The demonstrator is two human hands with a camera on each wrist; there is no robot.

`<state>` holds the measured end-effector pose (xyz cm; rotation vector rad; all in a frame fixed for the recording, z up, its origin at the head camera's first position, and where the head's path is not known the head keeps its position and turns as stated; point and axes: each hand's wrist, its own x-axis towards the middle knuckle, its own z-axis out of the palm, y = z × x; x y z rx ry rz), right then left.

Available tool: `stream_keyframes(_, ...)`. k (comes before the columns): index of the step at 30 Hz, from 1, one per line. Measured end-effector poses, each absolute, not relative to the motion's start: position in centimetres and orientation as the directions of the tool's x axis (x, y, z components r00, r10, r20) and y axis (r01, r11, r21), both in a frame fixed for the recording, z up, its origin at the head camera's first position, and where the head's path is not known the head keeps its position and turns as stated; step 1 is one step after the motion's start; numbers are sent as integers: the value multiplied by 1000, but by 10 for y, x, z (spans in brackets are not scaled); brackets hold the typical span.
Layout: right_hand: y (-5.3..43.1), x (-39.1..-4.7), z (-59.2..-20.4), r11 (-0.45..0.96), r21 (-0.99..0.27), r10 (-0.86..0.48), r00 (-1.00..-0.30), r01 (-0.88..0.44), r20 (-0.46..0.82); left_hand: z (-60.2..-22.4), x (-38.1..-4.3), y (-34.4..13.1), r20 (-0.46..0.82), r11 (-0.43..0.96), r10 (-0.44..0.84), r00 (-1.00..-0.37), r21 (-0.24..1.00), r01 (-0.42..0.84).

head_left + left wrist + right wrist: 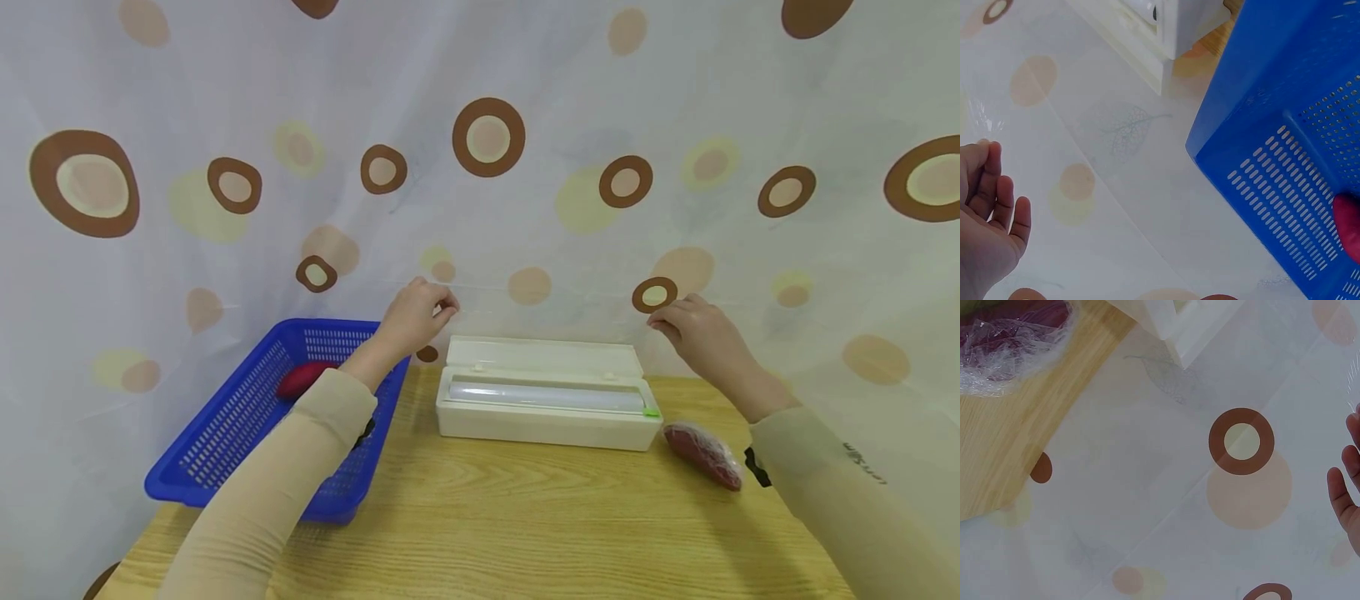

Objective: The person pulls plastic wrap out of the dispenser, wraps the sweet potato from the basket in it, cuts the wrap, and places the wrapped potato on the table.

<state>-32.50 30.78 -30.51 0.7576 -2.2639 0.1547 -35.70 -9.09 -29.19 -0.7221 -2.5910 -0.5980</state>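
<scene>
My left hand (417,314) and right hand (701,333) are raised above the back of the table, either side of a white cling film dispenser (543,429). Each pinches clear cling film (988,122) between thumb and finger; crinkles show at the fingertips in both wrist views, but most of the sheet is too transparent to make out. The dispenser's lid (547,357) stands open at the back, showing the film roll (547,395). Right of the dispenser lies a dark red, elongated piece of produce (703,454), wrapped in crinkled film.
A blue perforated basket (375,467) stands on the left of the wooden table (525,517), under my left forearm. Inside it lies a red, elongated item (302,380). A patterned curtain (487,233) hangs right behind the table.
</scene>
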Motion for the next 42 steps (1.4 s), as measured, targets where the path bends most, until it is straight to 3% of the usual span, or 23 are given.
stream_keyframes(42,307,-327,-300,812,136,-487,-530,-568,695,-284,-357,-92,451,776,388,-803,311,549)
